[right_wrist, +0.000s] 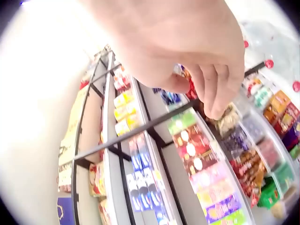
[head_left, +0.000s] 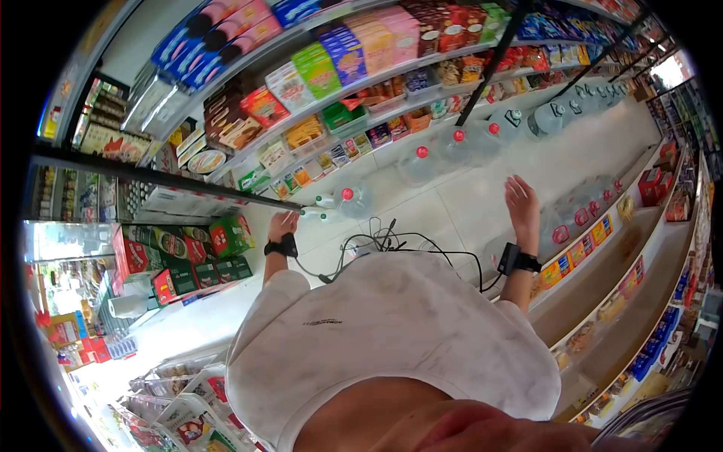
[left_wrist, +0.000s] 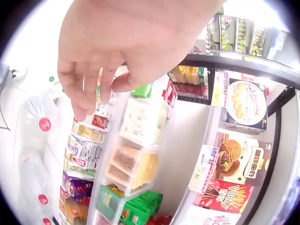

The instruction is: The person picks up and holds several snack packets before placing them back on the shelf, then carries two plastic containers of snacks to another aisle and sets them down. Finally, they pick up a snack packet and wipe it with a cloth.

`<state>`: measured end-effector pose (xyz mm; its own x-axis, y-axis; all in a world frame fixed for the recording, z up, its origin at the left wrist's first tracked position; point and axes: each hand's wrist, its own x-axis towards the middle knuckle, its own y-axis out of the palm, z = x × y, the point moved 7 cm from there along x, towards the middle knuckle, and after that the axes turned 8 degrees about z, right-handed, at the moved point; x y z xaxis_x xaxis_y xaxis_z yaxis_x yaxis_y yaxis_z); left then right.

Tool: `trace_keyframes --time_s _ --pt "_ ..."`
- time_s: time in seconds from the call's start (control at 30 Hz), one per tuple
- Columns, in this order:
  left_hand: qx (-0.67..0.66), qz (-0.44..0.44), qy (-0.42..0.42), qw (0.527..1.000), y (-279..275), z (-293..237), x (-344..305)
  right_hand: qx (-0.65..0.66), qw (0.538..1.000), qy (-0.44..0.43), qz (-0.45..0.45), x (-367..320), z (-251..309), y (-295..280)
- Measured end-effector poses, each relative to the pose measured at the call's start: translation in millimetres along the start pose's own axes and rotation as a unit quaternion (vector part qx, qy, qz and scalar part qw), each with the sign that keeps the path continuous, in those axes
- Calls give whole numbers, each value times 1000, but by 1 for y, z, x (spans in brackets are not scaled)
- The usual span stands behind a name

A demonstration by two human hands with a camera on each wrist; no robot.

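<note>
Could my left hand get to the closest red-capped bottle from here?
Probably, with a bend: your left hand looks empty, and green-capped bottles are near the red-capped bottle on the floor without covering its cap. The wrist cable might limit the stretch.

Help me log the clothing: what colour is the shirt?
The shirt is white, with small dark lettering; the head view shows it best.

The loose short-sleeved cloth shirt (head_left: 392, 331) is white with faint grey marbling and small dark lettering. The clear bluish plastic water bottles (head_left: 418, 167) have red caps. The glossy square floor tiles (head_left: 414, 218) are off-white. The thin flexible cables (head_left: 433, 239) are black.
</note>
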<state>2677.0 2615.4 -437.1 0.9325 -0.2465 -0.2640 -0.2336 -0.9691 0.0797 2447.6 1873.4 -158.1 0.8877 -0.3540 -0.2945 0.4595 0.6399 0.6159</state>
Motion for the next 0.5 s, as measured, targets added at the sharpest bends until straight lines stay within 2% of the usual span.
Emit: trace_keyframes --time_s 0.03,0.07,0.1,0.13,0.23,0.27,0.33,0.37,0.5 --pt "77 -12 42 996 -11 11 -6 10 999 -24 -45 -8 10 -37" --pt "-80 -32 -54 995 -15 27 -27 19 995 -44 -92 -18 15 -75" --pt "-235 -54 -151 959 -12 43 -52 46 991 -43 -120 -29 13 -109" --pt "-383 -78 -241 888 5 52 -77 70 986 -41 -148 -39 11 -140" --pt "-389 -120 -238 882 50 12 -119 132 972 -32 -190 -65 -1 -199" --pt "-371 -126 -218 894 65 1 -126 141 970 -27 -194 -71 -6 -211" --pt "-412 -126 -233 872 80 6 -129 144 967 -22 -207 -75 -9 -229" --pt "-432 -126 -241 860 86 9 -130 145 968 -19 -205 -73 -9 -236" --pt "-415 -186 -220 863 133 -30 -121 147 973 -20 -179 -49 5 -221"
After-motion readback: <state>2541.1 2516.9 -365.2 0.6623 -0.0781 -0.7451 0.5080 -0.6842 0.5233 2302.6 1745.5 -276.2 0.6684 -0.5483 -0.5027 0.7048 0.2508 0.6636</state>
